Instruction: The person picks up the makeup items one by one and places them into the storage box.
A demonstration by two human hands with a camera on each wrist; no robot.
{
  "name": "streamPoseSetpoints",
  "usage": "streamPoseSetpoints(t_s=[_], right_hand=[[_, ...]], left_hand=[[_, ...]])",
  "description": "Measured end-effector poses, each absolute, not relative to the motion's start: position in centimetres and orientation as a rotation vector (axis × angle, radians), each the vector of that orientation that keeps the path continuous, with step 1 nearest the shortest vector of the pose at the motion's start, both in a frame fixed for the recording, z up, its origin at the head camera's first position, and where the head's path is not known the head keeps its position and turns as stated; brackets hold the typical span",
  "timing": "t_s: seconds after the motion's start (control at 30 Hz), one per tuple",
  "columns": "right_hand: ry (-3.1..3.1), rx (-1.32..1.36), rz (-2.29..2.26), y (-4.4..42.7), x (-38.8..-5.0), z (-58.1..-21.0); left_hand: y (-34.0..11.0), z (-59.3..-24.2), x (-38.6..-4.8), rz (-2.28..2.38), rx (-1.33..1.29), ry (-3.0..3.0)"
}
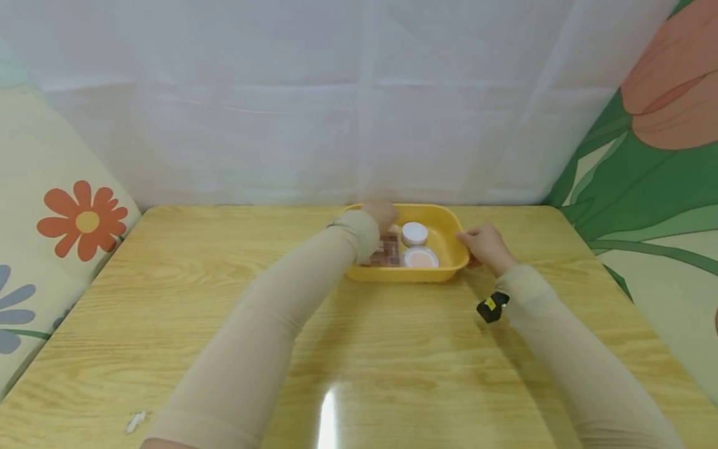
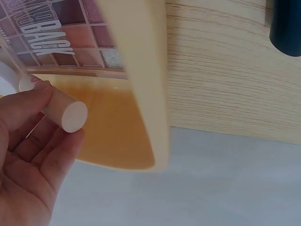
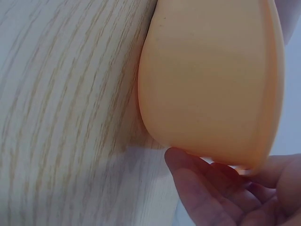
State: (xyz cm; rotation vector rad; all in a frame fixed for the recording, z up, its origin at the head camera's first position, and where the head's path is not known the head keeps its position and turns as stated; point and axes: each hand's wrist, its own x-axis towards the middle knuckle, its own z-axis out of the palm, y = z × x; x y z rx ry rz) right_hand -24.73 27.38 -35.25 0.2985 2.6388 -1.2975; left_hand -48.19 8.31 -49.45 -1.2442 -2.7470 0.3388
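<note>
A yellow plastic basin point(image 1: 406, 274) sits near the table's far edge. Inside it lie an eyeshadow palette point(image 1: 386, 252), a round white compact point(image 1: 414, 233) and another round compact with a pinkish centre point(image 1: 421, 257). My left hand point(image 1: 381, 215) is over the basin's left part. In the left wrist view it pinches a small pale pink cylindrical tube point(image 2: 63, 108) between thumb and fingers, just beside the palette. My right hand point(image 1: 487, 245) grips the basin's right end, thumb at the rim and fingers beneath, as the right wrist view shows. The left forearm hides part of the basin.
The wooden table point(image 1: 381, 349) has a small white scuffed patch point(image 1: 136, 422) at front left. A white cloth point(image 1: 280, 125) hangs behind it. A dark rounded object point(image 2: 287, 28) shows at the left wrist view's edge. A black wrist device point(image 1: 492, 307) is by the right sleeve.
</note>
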Motion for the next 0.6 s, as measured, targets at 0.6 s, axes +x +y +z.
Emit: streamPoseSetpoints(t_s=[0.6], right_hand=[[2.635, 0.307, -1.291, 27.4, -24.7, -35.3]], left_hand=[[7.4, -47.2, -45.9, 0.325, -1.263, -2.793]])
